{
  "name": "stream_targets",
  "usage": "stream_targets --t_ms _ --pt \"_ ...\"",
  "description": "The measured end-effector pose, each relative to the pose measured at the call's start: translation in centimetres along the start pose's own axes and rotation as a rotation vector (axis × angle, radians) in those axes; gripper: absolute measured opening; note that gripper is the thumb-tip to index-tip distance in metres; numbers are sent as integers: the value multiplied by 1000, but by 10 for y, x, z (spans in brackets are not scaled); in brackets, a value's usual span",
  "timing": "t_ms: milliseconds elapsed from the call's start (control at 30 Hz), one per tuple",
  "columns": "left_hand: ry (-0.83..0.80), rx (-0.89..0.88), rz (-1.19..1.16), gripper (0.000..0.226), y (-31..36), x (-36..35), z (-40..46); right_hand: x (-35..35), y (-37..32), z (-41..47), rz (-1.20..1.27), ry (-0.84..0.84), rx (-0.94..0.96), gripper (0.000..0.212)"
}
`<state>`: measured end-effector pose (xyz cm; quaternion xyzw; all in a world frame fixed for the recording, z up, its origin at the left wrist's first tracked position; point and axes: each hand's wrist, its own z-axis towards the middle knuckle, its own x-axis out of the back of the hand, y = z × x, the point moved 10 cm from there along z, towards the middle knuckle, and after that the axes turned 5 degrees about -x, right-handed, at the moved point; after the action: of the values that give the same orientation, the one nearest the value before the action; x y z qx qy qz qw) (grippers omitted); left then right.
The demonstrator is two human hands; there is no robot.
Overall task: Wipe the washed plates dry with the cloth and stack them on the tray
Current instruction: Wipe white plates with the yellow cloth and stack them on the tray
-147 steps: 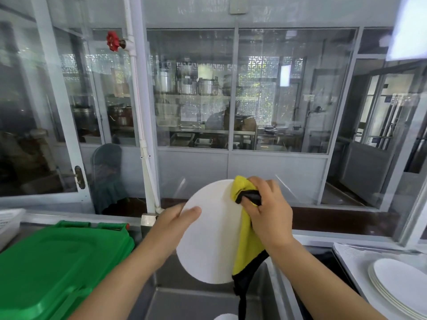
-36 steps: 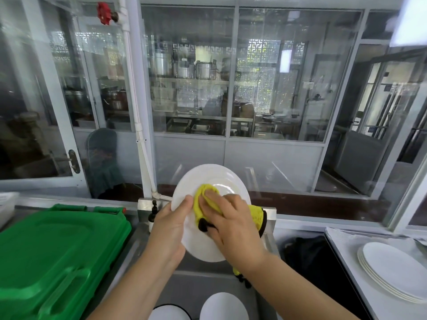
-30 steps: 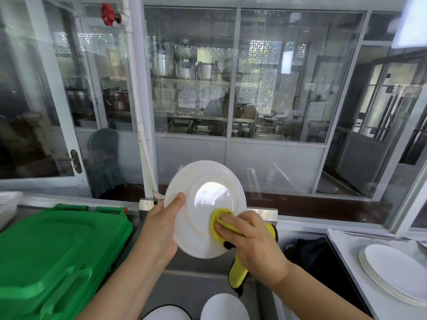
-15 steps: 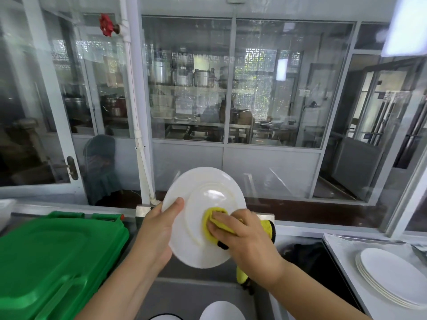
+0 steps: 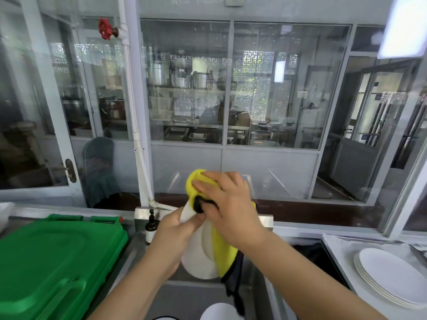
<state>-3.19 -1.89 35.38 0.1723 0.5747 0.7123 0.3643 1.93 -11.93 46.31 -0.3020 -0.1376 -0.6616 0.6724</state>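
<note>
Glass partitions back a steel sink (image 5: 198,294), above which the left hand (image 5: 172,236) grips a white plate (image 5: 198,262). Right hand (image 5: 227,204) clutches the yellow cloth (image 5: 223,252) over its upper edge; the stacked plates (image 5: 390,280) lie well right.

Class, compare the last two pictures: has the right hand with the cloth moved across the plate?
Yes. The right hand and yellow cloth have moved up from the plate's centre to its top rim.
</note>
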Motion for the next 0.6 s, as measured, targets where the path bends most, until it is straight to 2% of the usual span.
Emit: stream_targets --t_ms 67,167,267,433,500,600 --pt "-39 -2 40 23 3 -6 -5 -8 5 -3 -14 -23 -45 41" --pt "-57 -28 55 34 10 -5 -12 -8 24 -2 103 4 -112 38" --pt "-44 -70 95 35 18 -3 -17 -10 56 -2 356 11 -341 32" --pt "32 -115 178 20 25 2 -25 -19 100 -27 669 134 -733 27" --pt "45 -152 175 27 29 3 -26 -29 113 -42 792 166 -890 21" --pt "41 -150 152 36 26 5 -26 -34 121 -55 942 220 -1018 21"
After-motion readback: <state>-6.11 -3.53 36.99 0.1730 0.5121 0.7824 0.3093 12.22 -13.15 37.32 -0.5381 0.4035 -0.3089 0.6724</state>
